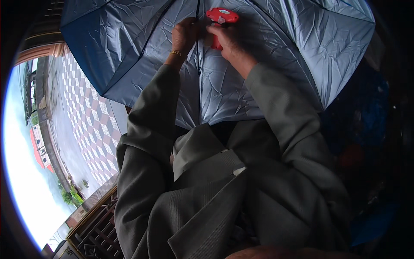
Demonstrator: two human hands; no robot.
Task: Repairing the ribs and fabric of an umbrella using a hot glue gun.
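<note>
An open umbrella (164,86), silvery inside with black ribs, spreads in front of me. My left hand (184,35), a gold-coloured bracelet at its wrist, is curled closed at the middle black rib, its fingertips pinching there. Just right of that rib, my right hand (229,42) is wrapped round a red plastic hand tool (225,16) with a pale knob on its side. The tool lies against the silvery cloth; its lower part is partly covered by my fingers. Exactly what kind of tool it is, I cannot make out.
My grey-green jacket (207,194) fills the lower middle. Patterned paving (97,125) lies outside at the left, beyond a dark lattice railing (101,233). Dark blue material (358,116) is dimly seen at the right.
</note>
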